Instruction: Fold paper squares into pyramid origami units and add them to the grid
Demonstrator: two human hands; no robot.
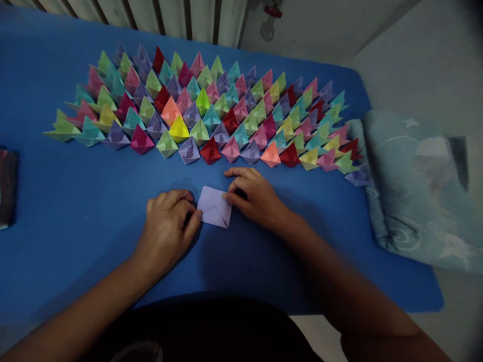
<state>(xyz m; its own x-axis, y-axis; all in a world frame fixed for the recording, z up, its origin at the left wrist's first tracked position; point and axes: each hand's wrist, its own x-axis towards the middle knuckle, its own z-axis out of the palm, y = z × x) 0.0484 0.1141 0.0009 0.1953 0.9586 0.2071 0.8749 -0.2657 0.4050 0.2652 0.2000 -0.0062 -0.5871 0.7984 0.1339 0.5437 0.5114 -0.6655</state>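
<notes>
A small folded lilac paper square (214, 207) with diagonal crease lines lies low over the blue table, between my hands. My left hand (168, 226) has its fingers curled and pinches the paper's left edge between thumb and finger. At the paper's upper right, my right hand (253, 195) grips the edge with thumb and fingers, the index finger bent above it. Beyond the hands stand rows of folded paper boats (211, 118) in many colours, pressed close together.
The blue table (94, 201) spans the view. On its right side rests a folded grey-green cloth (422, 201) with star patterns. A dark object (7, 188) sits at the left edge. White slats (173, 17) stand behind the table.
</notes>
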